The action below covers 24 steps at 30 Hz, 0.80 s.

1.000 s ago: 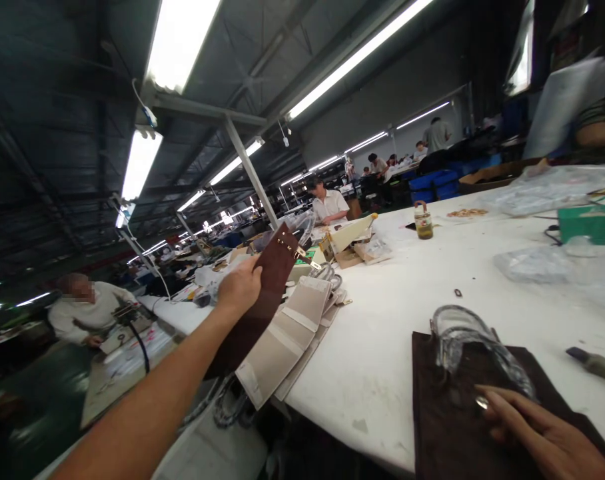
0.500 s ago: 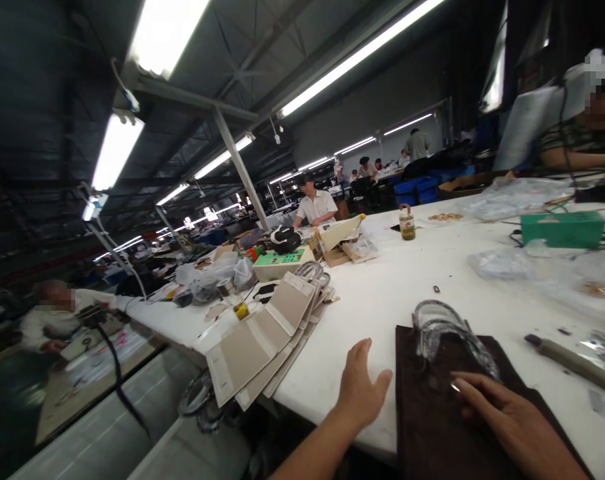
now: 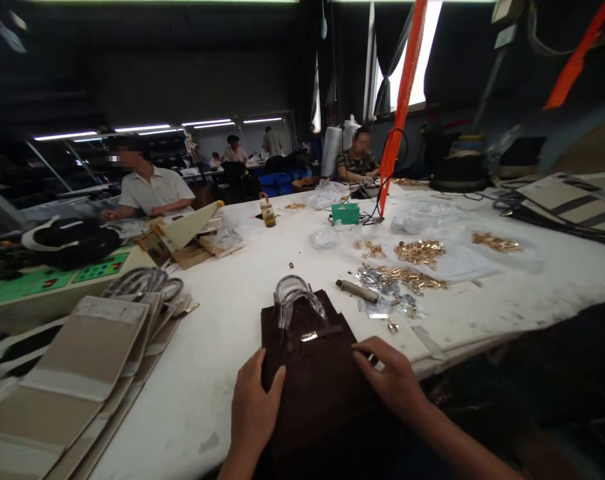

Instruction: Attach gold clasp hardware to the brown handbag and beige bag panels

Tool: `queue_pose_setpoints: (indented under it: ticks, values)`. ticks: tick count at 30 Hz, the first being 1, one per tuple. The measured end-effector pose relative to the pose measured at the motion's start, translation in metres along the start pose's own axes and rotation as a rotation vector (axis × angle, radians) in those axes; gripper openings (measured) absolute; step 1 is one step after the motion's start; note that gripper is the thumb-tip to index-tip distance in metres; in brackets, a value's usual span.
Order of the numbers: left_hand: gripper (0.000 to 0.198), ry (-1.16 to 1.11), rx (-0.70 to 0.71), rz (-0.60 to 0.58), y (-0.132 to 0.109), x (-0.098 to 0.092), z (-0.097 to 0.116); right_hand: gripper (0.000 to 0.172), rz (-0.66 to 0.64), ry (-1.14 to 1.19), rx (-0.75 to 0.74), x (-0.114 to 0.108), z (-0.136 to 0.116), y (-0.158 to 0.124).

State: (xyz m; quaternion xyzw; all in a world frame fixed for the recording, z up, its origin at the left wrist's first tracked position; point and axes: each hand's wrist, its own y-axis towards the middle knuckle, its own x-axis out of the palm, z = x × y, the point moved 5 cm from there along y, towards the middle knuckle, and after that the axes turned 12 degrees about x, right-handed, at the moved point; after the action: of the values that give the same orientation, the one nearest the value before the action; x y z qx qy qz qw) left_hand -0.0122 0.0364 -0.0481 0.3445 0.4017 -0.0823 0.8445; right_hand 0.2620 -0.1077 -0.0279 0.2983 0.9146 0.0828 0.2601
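Note:
A dark brown handbag (image 3: 312, 387) lies at the table's near edge, its lower part in shadow. Clear film wraps its two looped handles (image 3: 297, 293). A shiny gold metal plate (image 3: 309, 337) sits on a short strap across its upper front. My left hand (image 3: 255, 403) holds the bag's left edge, thumb over the front and fingers along the side. At the right edge, my right hand (image 3: 395, 380) grips the bag between bent fingers and thumb.
Stacked beige bag panels (image 3: 82, 353) lie left. Gold fittings (image 3: 420, 253), silver pieces (image 3: 382, 280) and a taped tool handle (image 3: 356, 291) lie to the right. Beyond are a green box (image 3: 345, 213), a jar (image 3: 267, 213) and a hanging orange strip (image 3: 401, 100). Co-workers sit across the table.
The view has swung right, bringing the gold fittings into sight. My right hand has moved from the bag's front to its right edge; my left hand has come onto the left edge.

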Motion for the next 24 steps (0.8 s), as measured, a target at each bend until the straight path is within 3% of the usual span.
queue_pose_setpoints:
  ticks: [4, 6, 9, 14, 17, 20, 24]
  values:
    - [0.057, 0.021, 0.043, 0.016, 0.000, 0.002, 0.000, 0.033, 0.201, -0.238, 0.225, -0.064, 0.059, 0.021]
    - [0.055, 0.032, 0.052, 0.028, -0.001, 0.001, 0.001, 0.038, 0.148, -0.371, 0.330, -0.078, 0.080, 0.038]
    - [0.051, 0.033, 0.086, 0.040, -0.003, 0.001, 0.004, 0.041, -0.013, -0.524, 0.408, -0.077, 0.096, 0.057]
    - [0.046, 0.057, 0.148, 0.061, -0.007, -0.007, 0.012, 0.038, -0.116, -0.565, 0.311, -0.064, 0.094, 0.060]
    - [0.047, 0.109, 0.221, 0.049, -0.004, -0.017, 0.030, 0.033, -0.178, -0.553, 0.248, -0.065, 0.092, 0.053]
    - [0.045, 0.120, 0.313, -0.030, 0.009, -0.019, 0.056, 0.030, -0.200, -0.538, 0.272, -0.070, 0.087, 0.050]
    - [0.039, 0.126, 0.405, -0.221, 0.033, -0.001, 0.083, 0.036, -0.130, -0.369, 0.292, -0.066, 0.055, 0.047]
